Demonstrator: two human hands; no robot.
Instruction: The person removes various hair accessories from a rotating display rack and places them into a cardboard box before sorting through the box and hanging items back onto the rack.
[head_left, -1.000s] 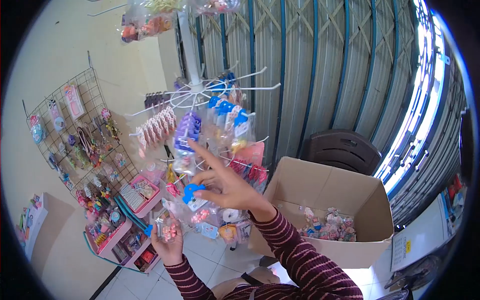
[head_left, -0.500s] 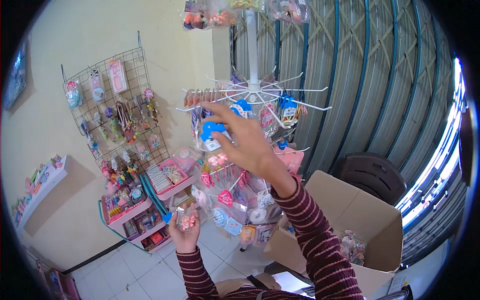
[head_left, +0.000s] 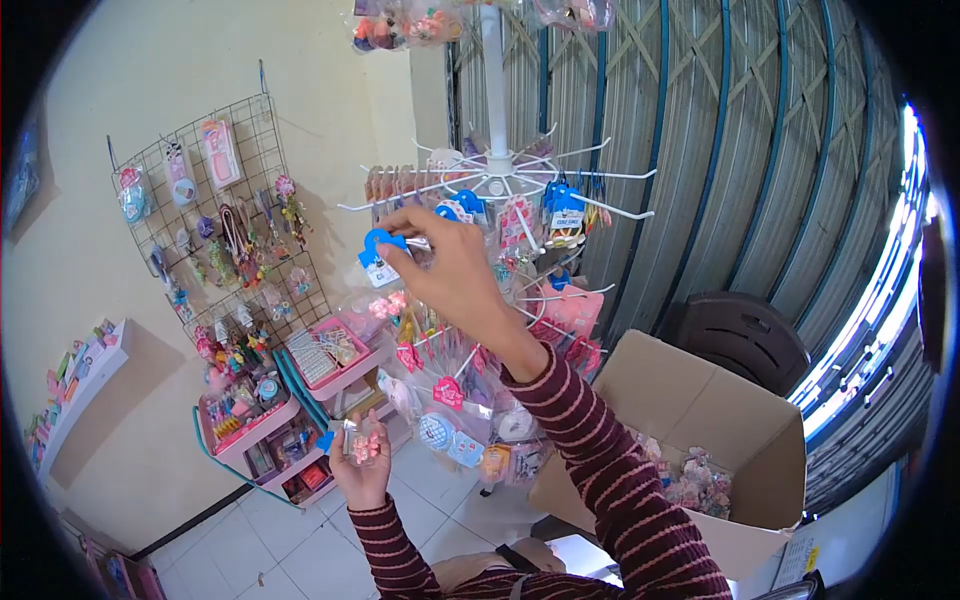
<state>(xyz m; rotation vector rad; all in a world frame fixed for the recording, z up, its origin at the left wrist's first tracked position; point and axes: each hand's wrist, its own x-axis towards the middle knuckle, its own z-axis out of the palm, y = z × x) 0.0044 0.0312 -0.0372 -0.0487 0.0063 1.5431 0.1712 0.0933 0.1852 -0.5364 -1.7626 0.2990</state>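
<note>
My right hand [head_left: 452, 275] pinches the blue header card of a small packet [head_left: 375, 265] with pink pieces hanging below it, in front of the rotating display rack [head_left: 497, 172]. Lower down, my left hand [head_left: 360, 482] is closed round a clear packet [head_left: 366, 446] of pink pieces, with a bit of blue card at its left side. Close to my right hand, white hooks of the rack carry blue-carded packets [head_left: 565, 215] and other accessories. Part of the hook nearest my fingers is hidden behind the hand.
An open cardboard box [head_left: 690, 400] with pink packets [head_left: 700, 487] inside stands at the lower right. Behind it are a brown plastic chair [head_left: 740, 340] and a folding metal shutter [head_left: 690, 150]. Leftward are a wire grid [head_left: 215, 215] of accessories and a pink tiered organizer [head_left: 265, 425].
My right hand has moved left and slightly down with the blue-carded packet. My left hand still holds its packet, shifted slightly. The camera view has turned a little.
</note>
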